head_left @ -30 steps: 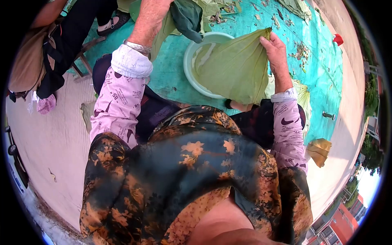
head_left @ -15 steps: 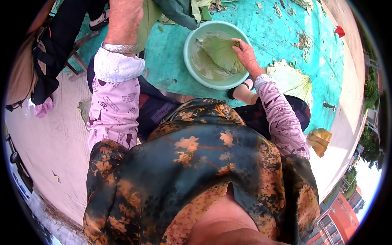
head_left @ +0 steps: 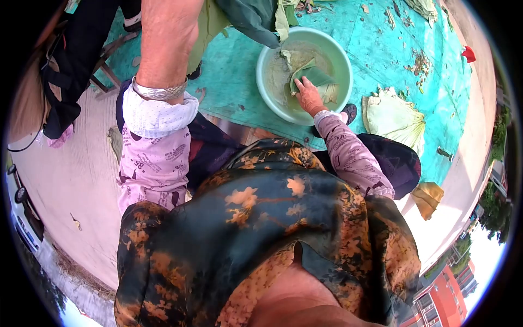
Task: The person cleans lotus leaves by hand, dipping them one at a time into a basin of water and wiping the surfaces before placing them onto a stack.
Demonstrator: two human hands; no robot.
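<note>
Nearest to me, at the lower middle of the frame, my right sleeve (head_left: 351,158) runs up toward the basin (head_left: 259,82), which sits on the teal sheet (head_left: 234,98) in the upper middle. My right hand (head_left: 308,94) is down inside the basin, with its fingers (head_left: 301,84) laid over the folded leaf (head_left: 322,76). They look stretched out and pressing rather than closed, but I cannot tell whether they pinch an edge of it. The leaf lies directly under and just beyond my fingertips, partly in the cloudy water, toward the right half of the basin.

My left forearm (head_left: 166,38), with a bracelet (head_left: 160,90) at the wrist, rises along the upper left and leaves the frame. My left hand is out of sight, so I cannot say how its fingers stand.

As I judge it, this leaf is already folded and wet, and the soaking is under way. To the right of the basin, well apart from my hand, a spread leaf (head_left: 395,117) lies flat and dry on the sheet, seemingly not yet handled. Farther off, at the top edge, a heap of leaves (head_left: 250,19) touches the basin's far rim.
</note>
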